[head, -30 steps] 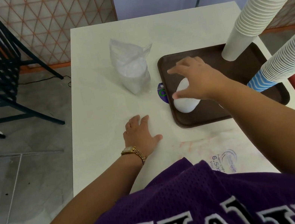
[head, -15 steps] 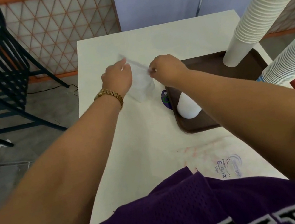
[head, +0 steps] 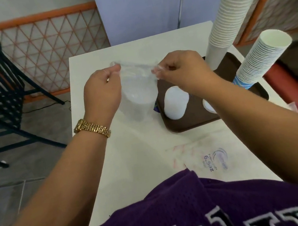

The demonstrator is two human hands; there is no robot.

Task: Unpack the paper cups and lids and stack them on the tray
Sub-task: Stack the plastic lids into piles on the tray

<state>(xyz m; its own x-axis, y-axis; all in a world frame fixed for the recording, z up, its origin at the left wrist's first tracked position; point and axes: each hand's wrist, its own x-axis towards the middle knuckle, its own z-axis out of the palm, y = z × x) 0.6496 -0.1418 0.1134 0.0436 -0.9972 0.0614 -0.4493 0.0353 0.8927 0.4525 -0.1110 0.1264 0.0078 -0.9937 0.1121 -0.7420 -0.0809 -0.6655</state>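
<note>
While two cup stacks (head: 230,12) and loose lids (head: 176,102) are already sitting on the tray (head: 195,122) at center right, the left hand (head: 102,93) and right hand (head: 182,71) are pinching the lid bag (head: 137,95) open at mid-frame above the bench (head: 141,154); its lids are probably still waiting.

purple mesh jersey (head: 180,207), gold wristwatch (head: 92,128)

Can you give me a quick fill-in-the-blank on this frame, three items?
1. Both hands pinch the top of a clear plastic ___.
2. The two tall stacks of paper cups stand on the brown ___.
3. The gold watch is on the ___ wrist.

Missing words: bag; tray; left
</note>
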